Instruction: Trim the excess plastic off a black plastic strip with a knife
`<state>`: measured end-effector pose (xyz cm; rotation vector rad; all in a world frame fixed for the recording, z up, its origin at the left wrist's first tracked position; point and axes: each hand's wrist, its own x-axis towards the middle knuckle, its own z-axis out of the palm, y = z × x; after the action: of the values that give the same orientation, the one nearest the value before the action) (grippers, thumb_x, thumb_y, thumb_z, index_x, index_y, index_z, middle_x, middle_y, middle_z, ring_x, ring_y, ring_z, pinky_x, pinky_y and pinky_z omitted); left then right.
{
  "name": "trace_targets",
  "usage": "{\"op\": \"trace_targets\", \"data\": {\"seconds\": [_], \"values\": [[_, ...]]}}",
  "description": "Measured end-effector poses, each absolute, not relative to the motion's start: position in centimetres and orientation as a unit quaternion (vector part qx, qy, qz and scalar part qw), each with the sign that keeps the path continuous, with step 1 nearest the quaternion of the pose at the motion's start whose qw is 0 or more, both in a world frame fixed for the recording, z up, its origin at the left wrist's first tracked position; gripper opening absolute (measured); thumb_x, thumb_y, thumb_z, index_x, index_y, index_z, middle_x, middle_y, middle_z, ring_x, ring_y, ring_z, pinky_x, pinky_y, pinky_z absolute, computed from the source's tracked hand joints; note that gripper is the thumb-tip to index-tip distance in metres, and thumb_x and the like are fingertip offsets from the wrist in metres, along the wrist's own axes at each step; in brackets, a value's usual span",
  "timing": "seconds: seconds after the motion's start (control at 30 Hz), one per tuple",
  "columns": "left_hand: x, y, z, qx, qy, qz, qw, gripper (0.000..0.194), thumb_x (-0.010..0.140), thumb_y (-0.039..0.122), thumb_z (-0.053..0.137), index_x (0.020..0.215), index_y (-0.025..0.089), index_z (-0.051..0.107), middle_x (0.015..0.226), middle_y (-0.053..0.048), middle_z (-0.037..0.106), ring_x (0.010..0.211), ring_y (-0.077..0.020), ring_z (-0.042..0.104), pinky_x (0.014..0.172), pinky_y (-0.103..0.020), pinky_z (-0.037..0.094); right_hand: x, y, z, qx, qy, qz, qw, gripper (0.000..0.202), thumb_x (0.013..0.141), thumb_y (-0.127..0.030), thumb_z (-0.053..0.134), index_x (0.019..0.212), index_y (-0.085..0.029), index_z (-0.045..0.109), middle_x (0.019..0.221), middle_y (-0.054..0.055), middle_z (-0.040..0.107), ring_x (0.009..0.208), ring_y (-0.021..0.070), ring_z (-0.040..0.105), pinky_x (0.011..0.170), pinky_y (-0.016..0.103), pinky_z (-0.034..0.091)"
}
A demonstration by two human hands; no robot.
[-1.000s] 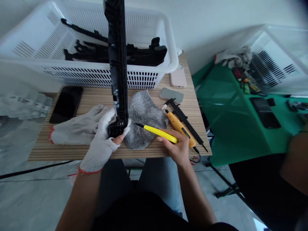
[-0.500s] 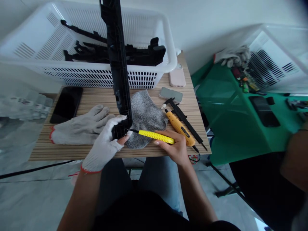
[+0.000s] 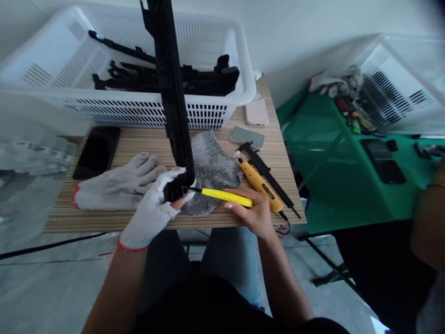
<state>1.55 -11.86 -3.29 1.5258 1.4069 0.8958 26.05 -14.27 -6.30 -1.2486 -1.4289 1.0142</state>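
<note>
My left hand, in a white glove with bare fingertips showing, grips the lower end of a long black plastic part. The part rises away from me and its far end passes over the basket. In my bare right hand is a yellow-handled knife, its thin dark tip touching the part's lower end near my left fingers. A grey fuzzy cloth lies beneath and beside them. To the right rest an orange corded tool and a black caliper.
A white basket with black parts stands at the back of the wooden table. A loose glove, dark phone, grey block and pink phone lie around. A person's arm is beside the green table.
The black part has tilted slightly, its lower end shifting a little to the right with my left hand. The knife tip remains at that end.
</note>
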Motion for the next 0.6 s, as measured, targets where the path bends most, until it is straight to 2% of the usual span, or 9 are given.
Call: {"op": "trace_targets", "data": {"seconds": [0.13, 0.27, 0.43, 0.57, 0.6], "values": [[1.49, -11.76, -3.36, 0.593, 0.541, 0.368, 0.469, 0.054, 0.083, 0.038, 0.079, 0.132, 0.024, 0.059, 0.139, -0.011, 0.065, 0.133, -0.0355, 0.062, 0.119, -0.057, 0.047, 26.05, -14.21, -6.21, -0.493, -0.602, 0.426, 0.461, 0.040, 0.082, -0.058, 0.083, 0.095, -0.020, 0.087, 0.075, 0.007, 0.078, 0.063, 0.0196, 0.068, 0.056, 0.029, 0.052], [1.62, -11.72, -3.29, 0.605, 0.553, 0.374, 0.435, 0.047, 0.083, 0.037, 0.080, 0.126, 0.027, 0.063, 0.135, -0.009, 0.068, 0.135, -0.0354, 0.061, 0.122, -0.058, 0.045, 26.08, -14.16, -6.14, -0.509, -0.578, 0.422, 0.479, 0.038, 0.083, -0.057, 0.083, 0.096, -0.021, 0.087, 0.076, 0.006, 0.078, 0.064, 0.0203, 0.068, 0.057, 0.030, 0.053], [1.64, -11.81, -3.30, 0.570, 0.544, 0.368, 0.494, 0.053, 0.084, 0.041, 0.081, 0.130, 0.028, 0.059, 0.138, -0.009, 0.066, 0.125, -0.0350, 0.068, 0.114, -0.056, 0.054, 26.08, -14.19, -6.24, -0.492, -0.593, 0.429, 0.471, 0.038, 0.084, -0.056, 0.082, 0.095, -0.020, 0.087, 0.074, 0.006, 0.077, 0.063, 0.0196, 0.067, 0.055, 0.029, 0.052], [1.53, -11.80, -3.37, 0.604, 0.571, 0.363, 0.420, 0.048, 0.083, 0.042, 0.082, 0.125, 0.029, 0.062, 0.137, -0.009, 0.066, 0.138, -0.0369, 0.059, 0.124, -0.058, 0.043, 26.12, -14.20, -6.33, -0.502, -0.584, 0.419, 0.482, 0.036, 0.085, -0.056, 0.082, 0.098, -0.022, 0.087, 0.077, 0.007, 0.077, 0.065, 0.0211, 0.069, 0.057, 0.031, 0.054], [1.51, -11.80, -3.43, 0.601, 0.574, 0.364, 0.421, 0.048, 0.082, 0.042, 0.082, 0.123, 0.029, 0.062, 0.135, -0.009, 0.067, 0.137, -0.0370, 0.060, 0.123, -0.058, 0.043, 26.16, -14.21, -6.34, -0.497, -0.586, 0.419, 0.483, 0.036, 0.086, -0.055, 0.082, 0.098, -0.022, 0.087, 0.076, 0.007, 0.077, 0.065, 0.0211, 0.068, 0.056, 0.032, 0.054]]}}
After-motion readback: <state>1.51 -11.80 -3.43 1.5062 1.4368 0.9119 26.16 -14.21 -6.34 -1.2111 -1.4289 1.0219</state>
